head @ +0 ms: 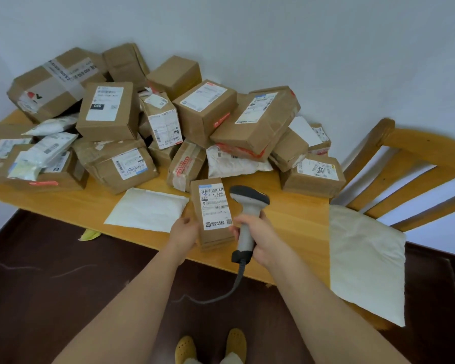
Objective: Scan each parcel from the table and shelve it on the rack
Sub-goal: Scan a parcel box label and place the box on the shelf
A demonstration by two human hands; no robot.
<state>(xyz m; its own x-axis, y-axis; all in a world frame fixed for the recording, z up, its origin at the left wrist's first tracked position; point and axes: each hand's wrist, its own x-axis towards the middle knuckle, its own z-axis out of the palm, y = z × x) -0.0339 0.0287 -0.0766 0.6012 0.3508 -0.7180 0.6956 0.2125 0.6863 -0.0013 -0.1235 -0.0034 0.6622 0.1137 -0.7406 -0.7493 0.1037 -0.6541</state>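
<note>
Item: small brown parcel, label up, at near tabletop edge, long axis 12-to-6. I see left hand gripping its 9 o'clock side, fingers curled. Right hand at its 3 o'clock, wrapped round barcode scanner handle; head overhangs label's right edge, nearest barcode. Parcel heap at 12 o'clock.
</note>
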